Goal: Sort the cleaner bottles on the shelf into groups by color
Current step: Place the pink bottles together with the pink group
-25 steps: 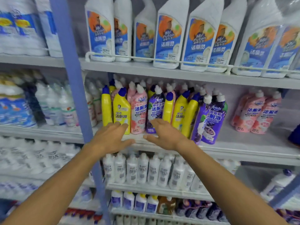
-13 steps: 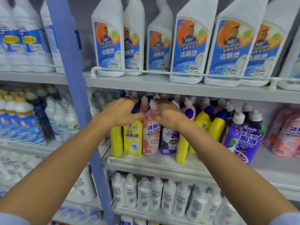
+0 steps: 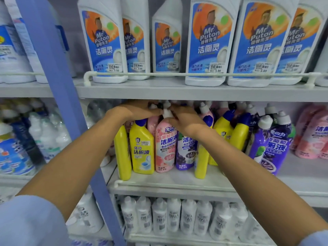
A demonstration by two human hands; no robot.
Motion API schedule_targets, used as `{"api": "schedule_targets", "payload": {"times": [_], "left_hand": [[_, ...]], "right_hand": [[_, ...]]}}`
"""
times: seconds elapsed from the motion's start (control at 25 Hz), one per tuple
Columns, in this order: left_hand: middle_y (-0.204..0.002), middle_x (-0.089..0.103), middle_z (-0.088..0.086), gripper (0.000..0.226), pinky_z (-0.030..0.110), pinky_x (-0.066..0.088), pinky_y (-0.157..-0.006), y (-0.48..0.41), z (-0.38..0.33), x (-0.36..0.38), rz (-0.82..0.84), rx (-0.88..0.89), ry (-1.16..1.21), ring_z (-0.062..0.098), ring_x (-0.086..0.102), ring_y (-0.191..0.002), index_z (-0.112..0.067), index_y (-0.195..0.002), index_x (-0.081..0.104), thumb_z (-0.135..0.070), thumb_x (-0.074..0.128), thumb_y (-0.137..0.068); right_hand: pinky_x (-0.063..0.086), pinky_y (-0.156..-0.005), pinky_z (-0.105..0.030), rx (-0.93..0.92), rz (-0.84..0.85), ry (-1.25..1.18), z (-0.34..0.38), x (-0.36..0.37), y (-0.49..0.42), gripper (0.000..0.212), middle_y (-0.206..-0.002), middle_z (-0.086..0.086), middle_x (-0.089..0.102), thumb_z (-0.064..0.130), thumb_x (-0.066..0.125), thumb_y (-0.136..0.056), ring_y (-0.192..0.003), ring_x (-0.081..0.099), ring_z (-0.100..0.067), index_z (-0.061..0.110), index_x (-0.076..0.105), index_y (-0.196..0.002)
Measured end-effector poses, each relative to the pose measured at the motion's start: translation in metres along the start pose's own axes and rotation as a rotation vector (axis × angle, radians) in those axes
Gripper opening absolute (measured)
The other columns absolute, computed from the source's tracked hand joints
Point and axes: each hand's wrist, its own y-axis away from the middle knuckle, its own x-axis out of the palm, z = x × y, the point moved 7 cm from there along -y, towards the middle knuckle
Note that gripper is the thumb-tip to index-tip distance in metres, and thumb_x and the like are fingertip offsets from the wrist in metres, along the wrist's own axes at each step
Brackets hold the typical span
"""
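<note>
The middle shelf holds mixed cleaner bottles. At the front stand a yellow bottle, a pink bottle and a purple bottle. More yellow bottles and purple bottles stand to the right. A pink group stands apart at the far right. My left hand lies stretched over the bottle tops, fingers touching the caps. My right hand grips the pink bottle's white cap between thumb and fingers. The back rows are hidden behind my hands.
Just above my hands is the upper shelf with tall white Mr Puton bottles behind a rail. A blue upright post borders the bay on the left. White bottles fill the shelf below.
Both hands rose from the shelf's front edge to the bottle tops and came together at the pink bottle's cap. The view moved closer to the shelf.
</note>
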Motion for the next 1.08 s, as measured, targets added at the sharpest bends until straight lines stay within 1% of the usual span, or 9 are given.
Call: {"api": "schedule_targets", "payload": {"times": [0.08,0.16,0.28,0.36,0.52,0.64,0.8,0.88,1.08], "left_hand": [[-0.118,0.066,-0.011,0.035,0.026,0.045,-0.092,-0.001,0.005,0.0,0.012,0.022,0.055,0.012,0.06,-0.107,-0.029,-0.121,0.063,-0.051,0.062,-0.095],[-0.115,0.067,-0.011,0.021,0.024,0.043,-0.091,-0.002,0.007,0.002,0.017,0.068,0.116,0.01,0.06,-0.106,-0.035,-0.116,0.062,-0.042,0.064,-0.096],[-0.106,0.072,0.001,0.029,0.035,0.05,-0.093,-0.013,0.017,0.007,-0.001,0.092,0.131,0.017,0.065,-0.101,-0.018,-0.11,0.065,-0.041,0.067,-0.092],[-0.099,0.072,0.008,0.029,0.034,0.048,-0.084,-0.022,0.025,0.011,-0.028,0.045,0.118,0.021,0.064,-0.093,-0.01,-0.103,0.064,-0.037,0.066,-0.09],[-0.107,0.071,0.002,0.019,0.025,0.039,-0.081,-0.035,0.03,0.017,-0.147,-0.054,0.151,0.019,0.06,-0.099,-0.012,-0.109,0.068,-0.021,0.067,-0.092],[-0.105,0.068,0.003,0.016,0.02,0.033,-0.081,-0.039,0.028,0.018,-0.204,-0.048,0.123,0.016,0.055,-0.097,-0.01,-0.107,0.068,-0.019,0.064,-0.094],[-0.108,0.072,0.006,0.007,0.031,0.046,-0.095,-0.038,0.027,0.021,-0.166,0.022,0.226,0.025,0.064,-0.106,-0.015,-0.1,0.067,-0.015,0.064,-0.093],[-0.11,0.071,0.0,0.016,0.029,0.044,-0.095,-0.033,0.02,0.021,-0.122,0.047,0.222,0.022,0.063,-0.108,-0.015,-0.11,0.067,-0.019,0.063,-0.095],[-0.12,0.068,-0.013,0.022,0.035,0.046,-0.107,-0.025,0.011,0.02,-0.054,0.115,0.2,0.014,0.061,-0.115,-0.035,-0.117,0.065,-0.032,0.065,-0.095]], "right_hand": [[0.049,-0.091,-0.04,0.007,-0.017,0.012,-0.001,-0.001,0.002,0.039,-0.12,-0.015,0.066,0.037,0.06,-0.098,-0.112,0.06,-0.037,0.013,0.059,-0.129],[0.048,-0.092,-0.04,0.01,-0.03,-0.013,-0.001,-0.002,0.005,0.04,-0.122,-0.016,0.066,0.036,0.06,-0.099,-0.114,0.06,-0.037,0.012,0.059,-0.131],[0.049,-0.091,-0.042,-0.036,-0.045,-0.028,0.002,-0.007,0.013,0.038,-0.122,-0.015,0.066,0.036,0.06,-0.099,-0.114,0.06,-0.036,0.014,0.06,-0.13],[0.051,-0.089,-0.046,-0.07,-0.054,-0.026,0.004,-0.011,0.022,0.037,-0.118,-0.016,0.068,0.038,0.056,-0.1,-0.11,0.061,-0.037,0.012,0.061,-0.127],[0.051,-0.073,-0.043,-0.138,-0.04,-0.008,0.012,-0.02,0.036,0.025,-0.092,-0.008,0.066,0.036,0.059,-0.098,-0.089,0.063,-0.034,0.013,0.061,-0.106],[0.039,-0.064,-0.036,-0.114,-0.024,0.032,0.011,-0.026,0.043,0.021,-0.075,0.001,0.052,0.033,0.065,-0.095,-0.075,0.053,-0.027,0.017,0.055,-0.087],[0.041,-0.066,-0.038,-0.068,-0.076,0.108,-0.001,-0.042,0.056,0.028,-0.078,-0.002,0.059,0.038,0.068,-0.092,-0.075,0.051,-0.025,0.011,0.062,-0.09],[0.038,-0.065,-0.037,-0.024,-0.088,0.122,-0.007,-0.049,0.062,0.029,-0.078,-0.002,0.06,0.039,0.069,-0.092,-0.076,0.052,-0.026,0.012,0.062,-0.087],[0.055,-0.077,-0.042,0.036,-0.171,0.067,-0.016,-0.052,0.069,0.034,-0.092,-0.004,0.074,0.048,0.072,-0.087,-0.09,0.066,-0.026,0.019,0.073,-0.106]]}}
